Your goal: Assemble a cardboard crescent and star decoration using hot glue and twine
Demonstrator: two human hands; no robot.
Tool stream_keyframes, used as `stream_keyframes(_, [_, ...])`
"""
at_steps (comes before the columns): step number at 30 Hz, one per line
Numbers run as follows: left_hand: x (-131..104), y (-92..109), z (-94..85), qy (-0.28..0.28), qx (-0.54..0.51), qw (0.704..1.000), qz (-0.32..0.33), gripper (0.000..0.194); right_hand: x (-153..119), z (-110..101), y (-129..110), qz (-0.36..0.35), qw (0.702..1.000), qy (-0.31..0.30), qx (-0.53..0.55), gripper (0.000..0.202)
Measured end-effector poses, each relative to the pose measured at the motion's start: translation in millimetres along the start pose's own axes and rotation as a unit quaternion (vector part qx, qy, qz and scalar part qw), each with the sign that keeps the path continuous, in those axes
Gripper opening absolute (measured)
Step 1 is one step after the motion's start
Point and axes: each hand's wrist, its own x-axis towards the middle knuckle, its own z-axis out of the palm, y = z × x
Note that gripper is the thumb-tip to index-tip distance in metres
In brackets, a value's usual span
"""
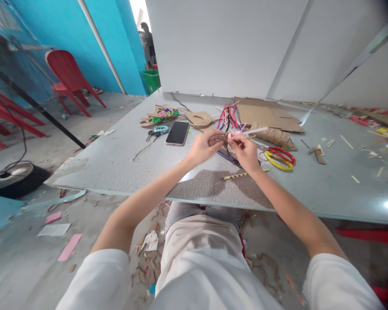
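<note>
My left hand (205, 144) is closed, its fingertips pinching a small brown and pink craft piece (226, 138). From the other side, my right hand (246, 151) pinches the same piece, thumb and fingers together. Fingers cover much of it, so its exact kind cannot be made out. A whitish translucent stick (258, 130) juts out to the right just above my right hand; whether the hand grips it is unclear. Below the hands lies a yellow patterned pencil (236, 176). Scissors with red and yellow handles (278, 158) rest right of my right hand.
A phone (178, 133) and keys with a teal clip (160, 129) lie left of my hands. Behind are pink and dark pipe cleaners (228, 115), cardboard sheets (261, 113) and a twine roll (273, 135). Scraps litter the table's right side. A white panel (213, 47) borders the back.
</note>
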Motion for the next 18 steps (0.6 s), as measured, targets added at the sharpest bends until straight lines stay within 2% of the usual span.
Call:
stream_keyframes(8, [-0.4, -7.8, -1.9, -0.049, -0.033, 0.998, 0.013, 0.038, 4.4, 0.0, 5.3, 0.045, 0.998, 0.008, 0.053, 0.049])
stream_keyframes(18, [-2.4, -1.3, 0.5, -0.056, -0.039, 0.997, -0.019, 0.041, 2.2, 2.6, 8.9, 0.022, 0.999, 0.019, 0.034, 0.049])
